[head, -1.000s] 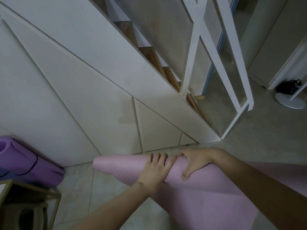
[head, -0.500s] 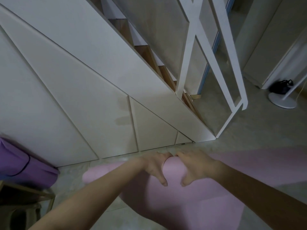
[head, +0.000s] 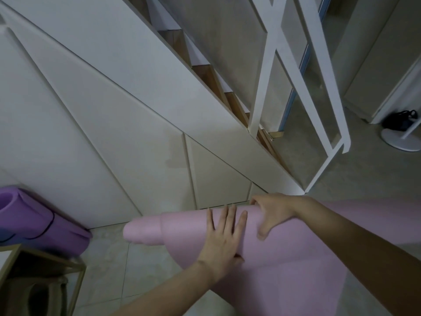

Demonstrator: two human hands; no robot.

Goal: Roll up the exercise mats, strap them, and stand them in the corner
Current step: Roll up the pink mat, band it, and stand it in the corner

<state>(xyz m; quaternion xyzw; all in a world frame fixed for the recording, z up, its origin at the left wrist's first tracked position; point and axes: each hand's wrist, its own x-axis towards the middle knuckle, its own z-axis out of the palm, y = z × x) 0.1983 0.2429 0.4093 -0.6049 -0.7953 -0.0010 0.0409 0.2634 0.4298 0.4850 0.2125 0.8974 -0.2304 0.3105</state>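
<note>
Crosswise, mostly: pale pink foam exercise mat [head: 186,229], partly rolled, down on the grey tiled floor [head: 109,258] just short of the cream stair panelling [head: 114,144], long axis of the roll left to right across the view. Telescoped at the left end, inner turns poking out past the outer ones. Unrolled remainder spread rightward and back toward the body, under the right forearm.

Left hand [head: 222,240] flat on top of the roll, fingers straight, pressing rather than gripping. Right hand [head: 273,212] just beside it to the right, fingers hooked over the far side, thumb down the near face, clasping the roll. Both near the roll's middle, the left hand nearer to the skewed end.

Probably next: another turn onward over the flat part, plus a squaring-up of that poking-out end, best reached with the left.

Further left, against the panelling: purple foam mat [head: 41,226], already rolled and bound with a dark strap [head: 49,224].
</note>
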